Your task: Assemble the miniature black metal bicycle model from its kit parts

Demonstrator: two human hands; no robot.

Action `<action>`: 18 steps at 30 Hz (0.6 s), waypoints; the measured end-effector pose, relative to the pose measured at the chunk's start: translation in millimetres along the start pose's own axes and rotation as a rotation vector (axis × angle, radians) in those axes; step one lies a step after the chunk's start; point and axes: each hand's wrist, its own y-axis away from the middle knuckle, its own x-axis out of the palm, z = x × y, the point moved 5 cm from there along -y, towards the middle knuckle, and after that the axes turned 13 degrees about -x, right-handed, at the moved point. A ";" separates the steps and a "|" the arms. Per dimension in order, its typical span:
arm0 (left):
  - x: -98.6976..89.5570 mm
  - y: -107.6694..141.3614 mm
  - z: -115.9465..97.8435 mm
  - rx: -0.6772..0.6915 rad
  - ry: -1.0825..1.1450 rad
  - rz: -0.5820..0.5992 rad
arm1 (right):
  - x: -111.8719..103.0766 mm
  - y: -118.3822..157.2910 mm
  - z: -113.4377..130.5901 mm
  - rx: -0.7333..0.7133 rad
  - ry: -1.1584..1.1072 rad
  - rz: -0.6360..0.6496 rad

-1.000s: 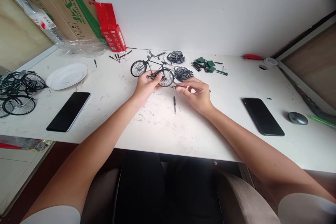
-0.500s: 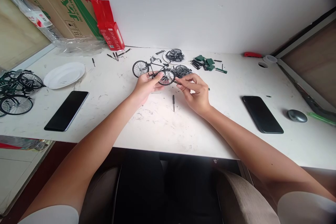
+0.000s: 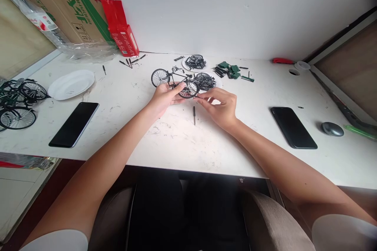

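A small black model bicycle is held above the white table, its handlebars and saddle upward. My left hand is closed on it, the thumb over the wheel nearer my right hand. My right hand is at that wheel's lower edge, thumb and forefinger pinched together; what is between the fingertips is too small to make out. Below the hands lies a small screwdriver. Behind the bicycle, wheels and black parts rest on two white plates.
Green and black pieces lie at the back right. A phone, a white plate and finished-looking bicycles are at left. Another phone and a mouse are at right. A red box stands at the back.
The bicycle has shifted slightly right and down in my left hand. My right fingers have moved a little lower along the wheel's edge, and the dark piece at their tips is no longer clearly visible.
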 end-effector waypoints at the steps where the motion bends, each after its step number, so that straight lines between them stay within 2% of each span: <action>1: -0.2 -0.4 0.5 -0.005 0.005 0.003 | 0.0 -0.5 1.5 -0.020 -0.017 0.007; 6: -1.8 -0.9 -1.1 0.000 0.018 0.011 | 4.1 -4.2 7.8 -0.117 0.000 0.104; 12: -3.6 -2.0 -3.4 0.009 0.018 -0.008 | 2.9 -5.3 7.7 -0.142 0.090 0.084; 18: -2.6 -0.6 -3.4 0.000 0.047 0.003 | 3.3 -3.1 5.5 -0.141 0.055 0.090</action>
